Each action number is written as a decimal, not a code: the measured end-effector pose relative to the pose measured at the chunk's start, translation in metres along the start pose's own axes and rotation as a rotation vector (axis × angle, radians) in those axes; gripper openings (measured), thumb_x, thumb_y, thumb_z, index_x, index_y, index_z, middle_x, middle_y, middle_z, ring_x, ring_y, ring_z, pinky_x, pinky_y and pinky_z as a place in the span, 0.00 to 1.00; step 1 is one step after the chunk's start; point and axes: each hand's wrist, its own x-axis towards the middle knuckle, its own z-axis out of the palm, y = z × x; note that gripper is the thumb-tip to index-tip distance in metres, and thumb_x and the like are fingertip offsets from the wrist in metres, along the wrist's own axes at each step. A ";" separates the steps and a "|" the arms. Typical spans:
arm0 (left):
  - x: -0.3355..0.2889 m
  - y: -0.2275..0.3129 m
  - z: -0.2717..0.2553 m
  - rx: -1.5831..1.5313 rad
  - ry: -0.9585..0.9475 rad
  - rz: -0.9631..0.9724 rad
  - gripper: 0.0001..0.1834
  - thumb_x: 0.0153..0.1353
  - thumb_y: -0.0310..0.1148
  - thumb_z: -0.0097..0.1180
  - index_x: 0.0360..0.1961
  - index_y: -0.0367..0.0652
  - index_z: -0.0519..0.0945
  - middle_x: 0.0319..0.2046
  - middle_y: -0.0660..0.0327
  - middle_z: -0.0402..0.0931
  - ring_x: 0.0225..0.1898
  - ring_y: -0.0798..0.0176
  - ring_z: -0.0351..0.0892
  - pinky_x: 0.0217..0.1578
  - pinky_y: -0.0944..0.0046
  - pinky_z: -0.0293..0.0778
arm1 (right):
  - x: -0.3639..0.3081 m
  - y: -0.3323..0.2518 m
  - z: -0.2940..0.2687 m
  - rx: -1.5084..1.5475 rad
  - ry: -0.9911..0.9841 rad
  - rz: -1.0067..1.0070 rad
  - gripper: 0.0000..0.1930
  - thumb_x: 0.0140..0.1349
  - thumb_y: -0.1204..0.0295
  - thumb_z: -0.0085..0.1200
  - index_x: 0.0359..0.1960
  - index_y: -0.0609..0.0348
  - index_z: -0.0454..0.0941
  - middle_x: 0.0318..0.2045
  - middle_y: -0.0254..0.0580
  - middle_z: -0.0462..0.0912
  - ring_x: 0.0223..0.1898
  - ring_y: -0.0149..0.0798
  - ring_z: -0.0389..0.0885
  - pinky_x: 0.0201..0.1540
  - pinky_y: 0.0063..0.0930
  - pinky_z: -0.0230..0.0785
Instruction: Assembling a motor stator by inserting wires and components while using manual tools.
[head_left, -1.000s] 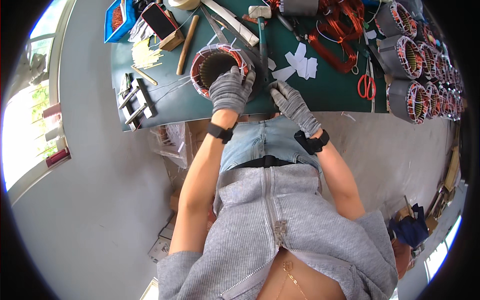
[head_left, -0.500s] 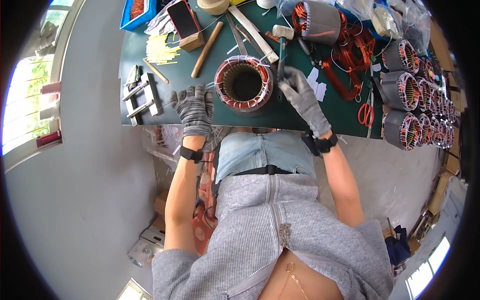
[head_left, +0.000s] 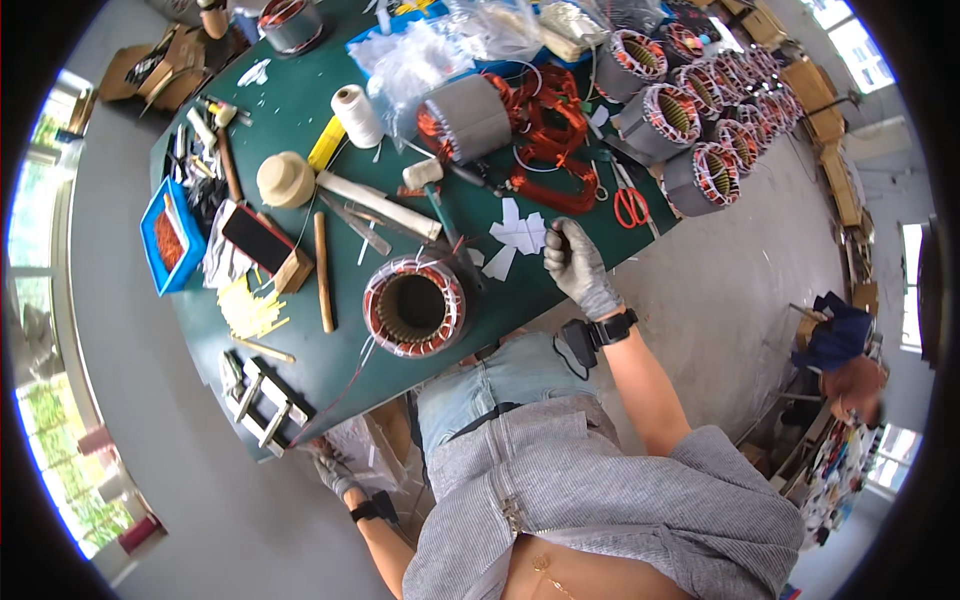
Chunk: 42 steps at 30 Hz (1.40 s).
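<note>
A motor stator [head_left: 378, 300] with red windings and white lacing stands upright on the green table, its bore facing up. Right of it, in the air by some white paper pieces [head_left: 520, 232], is my gloved right hand [head_left: 582, 272], fingers curled closed; what they hold, if anything, is too small to make out. My gloved left hand [head_left: 338, 478] is low at the table's near left corner, partly past the edge, and its fingers are indistinct. From the stator a thin reddish wire [head_left: 352, 375] runs toward that corner. A metal clamp frame [head_left: 265, 405] lies close to my left hand.
A white-headed mallet [head_left: 424, 173], a wooden stick [head_left: 323, 275] and a phone [head_left: 255, 238] lie behind the stator. Red-handled scissors [head_left: 630, 207] rest near the right edge. Loose copper coils [head_left: 555, 125] and another stator [head_left: 465, 118] are farther back. Several wound stators [head_left: 692, 180] stand at the right.
The view has turned, so the table appears tilted. My left hand has gone from beside the stator down to the table's corner. My right hand has left the mallet handle and its fingers have curled.
</note>
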 end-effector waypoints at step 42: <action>-0.214 -0.013 0.210 1.239 -0.449 1.490 0.20 0.50 0.27 0.56 0.47 0.45 0.76 0.42 0.55 0.74 0.44 0.50 0.74 0.47 0.55 0.71 | 0.041 -0.122 -0.076 0.044 -0.473 0.411 0.26 0.63 0.49 0.47 0.55 0.54 0.68 0.52 0.51 0.71 0.41 0.42 0.78 0.40 0.31 0.77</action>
